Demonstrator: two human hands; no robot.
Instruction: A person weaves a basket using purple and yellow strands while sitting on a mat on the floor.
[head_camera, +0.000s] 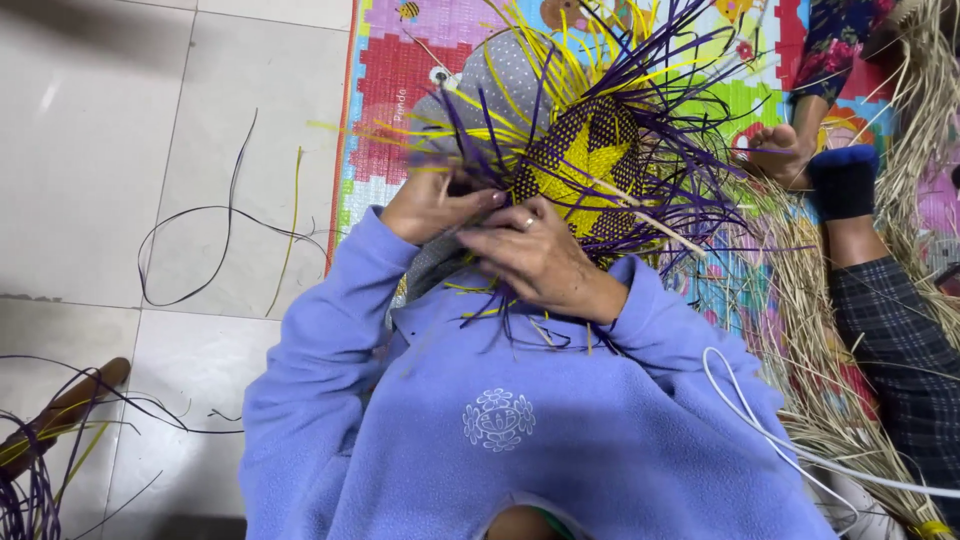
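Observation:
A half-woven piece of purple and yellow strips (585, 165) rests on my raised knee, its loose ends fanning out in all directions. My left hand (435, 205) pinches purple strips at the weave's lower left edge. My right hand (540, 255), with a ring on one finger, presses on the lower edge of the weave, fingers closed over strips. The two hands touch each other. I wear a lavender fleece top (500, 420).
Another person's bare foot (780, 150) and a leg with a dark blue sock (845, 180) lie at right beside a pile of straw (800, 310). A colourful mat (400, 70) covers the floor. Loose strips (230, 220) lie on the tiles; a purple bundle (30, 480) is at bottom left.

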